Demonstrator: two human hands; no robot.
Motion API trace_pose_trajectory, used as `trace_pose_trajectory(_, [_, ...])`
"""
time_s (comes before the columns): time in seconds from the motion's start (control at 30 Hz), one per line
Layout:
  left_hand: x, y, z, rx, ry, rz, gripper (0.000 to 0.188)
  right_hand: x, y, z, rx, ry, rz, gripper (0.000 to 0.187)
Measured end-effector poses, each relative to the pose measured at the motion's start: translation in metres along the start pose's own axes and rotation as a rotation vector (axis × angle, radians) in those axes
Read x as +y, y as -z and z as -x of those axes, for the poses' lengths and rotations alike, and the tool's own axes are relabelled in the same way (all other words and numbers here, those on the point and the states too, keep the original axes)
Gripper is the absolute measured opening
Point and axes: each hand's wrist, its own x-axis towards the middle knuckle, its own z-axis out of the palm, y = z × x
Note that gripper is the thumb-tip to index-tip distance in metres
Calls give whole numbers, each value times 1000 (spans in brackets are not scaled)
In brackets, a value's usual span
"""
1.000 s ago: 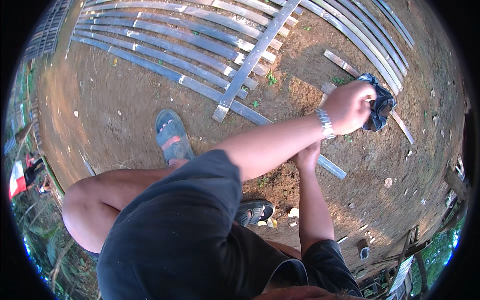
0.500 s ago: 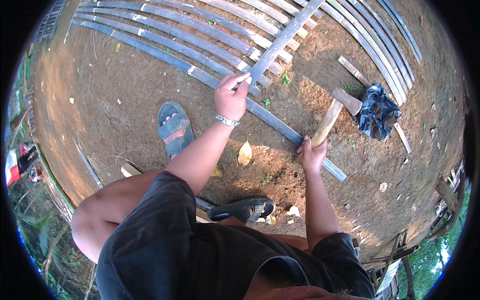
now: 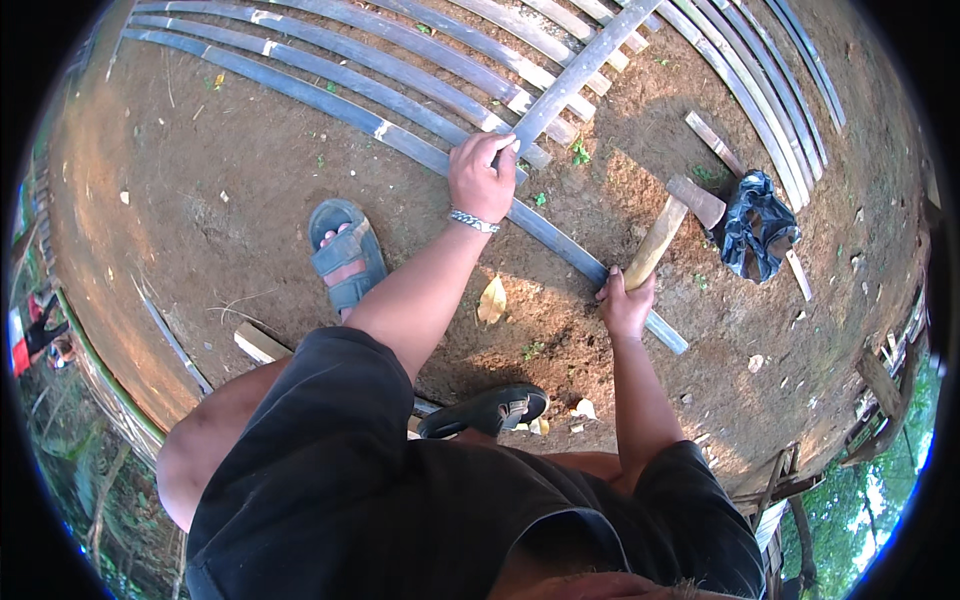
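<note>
My left hand (image 3: 483,180), with a chain bracelet at the wrist, is closed in a pinch at the near end of a grey bamboo crosspiece (image 3: 580,75). What lies between its fingertips is too small to make out. The crosspiece lies across several long bamboo slats and ends over the nearest slat (image 3: 560,247). That slat runs on beneath both hands toward the lower right. My right hand (image 3: 627,305) grips the wooden handle of a hatchet (image 3: 655,243) low down, beside the slat. The hatchet's rusty metal head is up, near a black plastic bag.
The crumpled black plastic bag (image 3: 757,225) lies on the soil, with a short bamboo piece (image 3: 714,142) beside it. More slats (image 3: 750,90) stretch out at the upper right. My sandalled feet (image 3: 347,255) are close to the work, and a wood offcut (image 3: 262,342) lies at the left.
The view has shifted slightly. My left hand stays pinched at the crosspiece end, and my right hand keeps the hatchet in nearly the same place.
</note>
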Motion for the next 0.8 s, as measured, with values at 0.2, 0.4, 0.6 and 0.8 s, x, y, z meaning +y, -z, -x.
trace_pose_trajectory(0.2, [5, 1, -4, -58, -10, -68, 14, 0, 2, -4, 4, -29, 46, 31])
trace_pose_trajectory(0.4, [6, 3, -4, -55, 44, -15, 14, -1, 1, -4, 4, -53, 51, 30])
trace_pose_trajectory(0.6, [5, 3, -4, -61, 1, -22, 16, 1, 1, -5, 1, -30, 28, 30])
trace_pose_trajectory(0.8, [3, 0, -2, -50, -35, -92, 14, -1, 2, -2, -5, -15, 112, 30])
